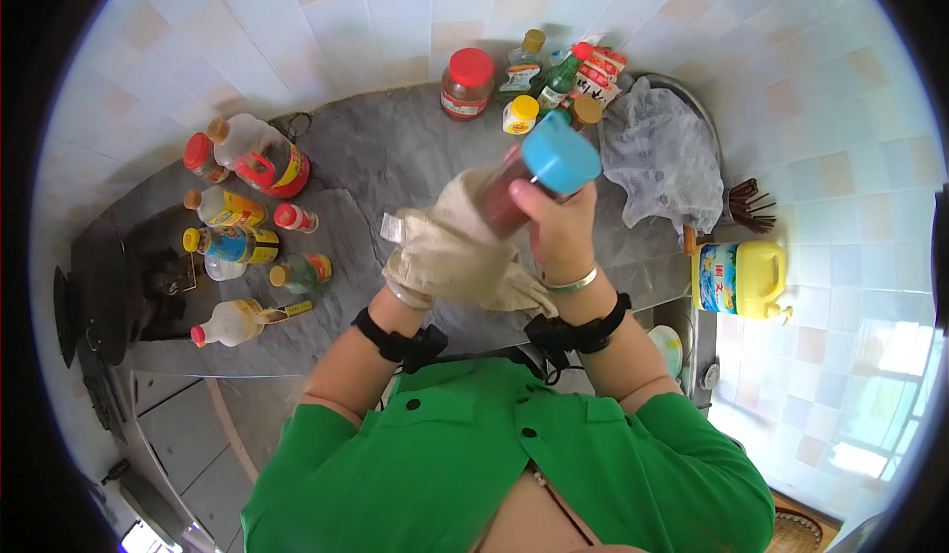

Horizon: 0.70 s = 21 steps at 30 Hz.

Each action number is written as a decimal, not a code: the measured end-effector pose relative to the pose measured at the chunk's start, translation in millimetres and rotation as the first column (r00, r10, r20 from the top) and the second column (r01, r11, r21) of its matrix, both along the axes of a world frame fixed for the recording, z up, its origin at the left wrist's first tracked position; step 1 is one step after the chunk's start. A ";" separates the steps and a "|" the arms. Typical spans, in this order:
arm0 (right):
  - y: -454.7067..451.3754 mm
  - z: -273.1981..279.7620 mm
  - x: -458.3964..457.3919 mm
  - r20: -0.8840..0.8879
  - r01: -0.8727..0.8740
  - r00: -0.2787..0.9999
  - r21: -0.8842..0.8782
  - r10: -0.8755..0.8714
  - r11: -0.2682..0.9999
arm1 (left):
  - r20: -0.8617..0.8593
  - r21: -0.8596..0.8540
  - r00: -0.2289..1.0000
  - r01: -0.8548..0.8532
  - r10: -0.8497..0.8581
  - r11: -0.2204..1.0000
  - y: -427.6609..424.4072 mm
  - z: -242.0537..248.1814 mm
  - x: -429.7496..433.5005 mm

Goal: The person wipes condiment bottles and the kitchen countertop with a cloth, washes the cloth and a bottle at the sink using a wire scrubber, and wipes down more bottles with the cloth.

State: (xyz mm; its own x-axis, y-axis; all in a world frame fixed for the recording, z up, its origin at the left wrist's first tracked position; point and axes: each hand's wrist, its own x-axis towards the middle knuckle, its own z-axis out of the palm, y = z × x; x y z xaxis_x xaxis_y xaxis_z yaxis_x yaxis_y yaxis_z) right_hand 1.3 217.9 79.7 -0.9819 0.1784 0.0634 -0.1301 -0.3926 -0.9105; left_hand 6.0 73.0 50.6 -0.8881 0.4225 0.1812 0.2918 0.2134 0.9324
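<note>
My right hand [560,227] grips a jar [504,201] with a light blue lid [561,154] and reddish-brown contents. The jar is held tilted above the counter, its lid toward the upper right. A beige cloth [452,245] with a small white tag wraps against the jar's lower left side. My left hand is covered by this cloth; its wrist [408,297] with a bangle shows below. The cloth's loose end hangs down near my right wrist.
Behind the jar stand a red-lidded jar [468,82], a yellow-lidded container [520,114] and a green bottle [561,78]. A plastic bag [656,149] lies at right, near a yellow jug [738,279]. Several bottles, including a large red-handled one [270,160], line the grey counter [363,145] at left.
</note>
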 end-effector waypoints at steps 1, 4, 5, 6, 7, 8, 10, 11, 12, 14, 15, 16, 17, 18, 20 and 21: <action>1.0 2.4 -2.9 0.009 0.001 1.000 -0.003 -0.001 1.000 | 0.009 -0.003 1.000 0.001 -0.001 1.000 3.6 -4.2 -4.4; 10.7 4.0 -13.1 -0.087 0.091 0.992 -0.017 -0.092 0.996 | 0.124 0.130 0.986 -0.130 0.114 0.983 22.0 -19.4 -18.6; 11.4 4.6 -12.8 -0.084 0.089 0.992 -0.021 -0.090 0.996 | 0.126 0.125 0.985 -0.133 0.117 0.983 26.9 -21.3 -17.3; 12.3 7.1 -14.0 -0.126 0.125 0.984 -0.014 -0.126 0.992 | 0.064 0.095 0.987 -0.152 0.146 0.984 32.6 -20.8 -18.0; 14.1 8.9 -14.9 -0.167 0.162 0.973 -0.009 -0.161 0.987 | 0.001 0.064 0.985 -0.173 0.173 0.983 38.4 -19.5 -18.4; 18.8 9.6 -16.1 -0.165 0.160 0.973 -0.015 -0.161 0.987 | 0.000 0.058 0.985 -0.174 0.174 0.983 44.9 -17.2 -18.4; 30.3 9.1 -14.6 -0.154 0.210 0.965 -0.039 -0.213 0.977 | 0.007 0.018 0.960 -0.280 0.280 0.960 55.3 -1.1 -13.8; 35.4 5.4 -14.3 -0.148 0.214 0.965 -0.048 -0.219 0.976 | 0.008 0.008 0.961 -0.276 0.276 0.961 58.9 2.7 -11.9; 39.6 2.1 -15.3 -0.176 0.242 0.953 -0.049 -0.247 0.969 | -0.075 -0.157 0.964 -0.264 0.255 0.952 61.9 7.2 -11.0; 48.9 -0.9 -17.4 -0.202 0.275 0.938 -0.063 -0.282 0.959 | -0.157 -0.327 0.964 -0.254 0.213 0.910 68.9 -6.4 -10.9; 48.6 0.2 -16.9 -0.170 0.255 0.948 -0.093 -0.268 0.962 | -0.169 -0.244 0.955 -0.279 0.243 0.929 68.6 -39.3 -8.6; 49.7 0.2 -16.6 -0.139 0.240 0.957 -0.122 -0.256 0.963 | -0.179 -0.157 0.947 -0.297 0.268 0.942 67.7 -65.7 -4.9; 50.8 -2.7 -16.6 -0.139 0.240 0.956 -0.137 -0.259 0.961 | -0.186 -0.169 0.946 -0.297 0.265 0.940 64.8 -79.6 0.4; 53.3 -6.5 -17.5 -0.174 0.235 0.950 -0.144 -0.259 0.961 | 0.004 0.103 0.970 -0.242 0.243 0.965 62.3 -88.7 3.2; 57.5 -7.0 -18.5 -0.224 0.227 0.939 -0.165 -0.260 0.960 | 0.161 0.366 0.973 -0.212 0.163 0.906 56.8 -92.3 4.6; 58.0 -6.5 -15.8 -0.206 0.227 0.942 -0.190 -0.265 0.955 | 0.185 0.425 0.978 -0.167 0.095 0.890 52.8 -91.7 7.3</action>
